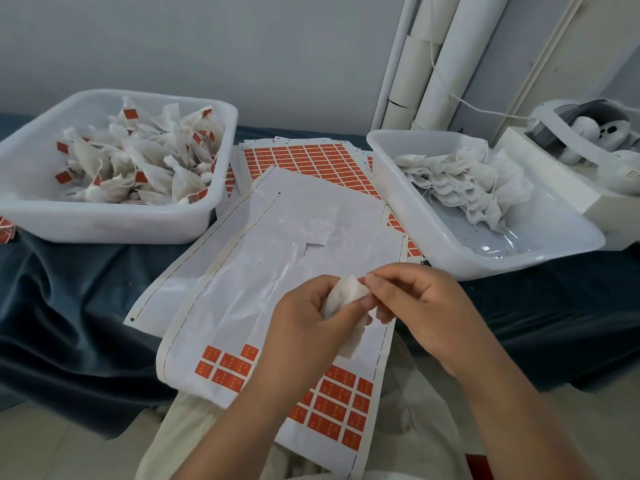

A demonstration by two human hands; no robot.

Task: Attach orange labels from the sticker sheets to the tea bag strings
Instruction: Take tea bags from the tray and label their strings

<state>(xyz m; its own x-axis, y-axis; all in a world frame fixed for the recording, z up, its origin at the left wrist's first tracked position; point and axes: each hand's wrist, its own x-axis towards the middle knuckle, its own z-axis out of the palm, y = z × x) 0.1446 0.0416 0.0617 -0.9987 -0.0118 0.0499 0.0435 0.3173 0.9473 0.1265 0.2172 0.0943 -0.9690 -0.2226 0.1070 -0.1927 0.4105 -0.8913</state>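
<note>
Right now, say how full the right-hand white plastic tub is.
Partly full: plain white tea bags heap at the tub's far end; its near floor shows bare.

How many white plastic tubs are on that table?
2. The left tub holds tea bags with orange labels; the right tub holds unlabelled tea bags. No other shows, though one could lie outside the view.

tea bag (346, 296): string hidden | sticker sheet (225, 306): print too small to read | left-edge labels (5, 230): cropped
</note>
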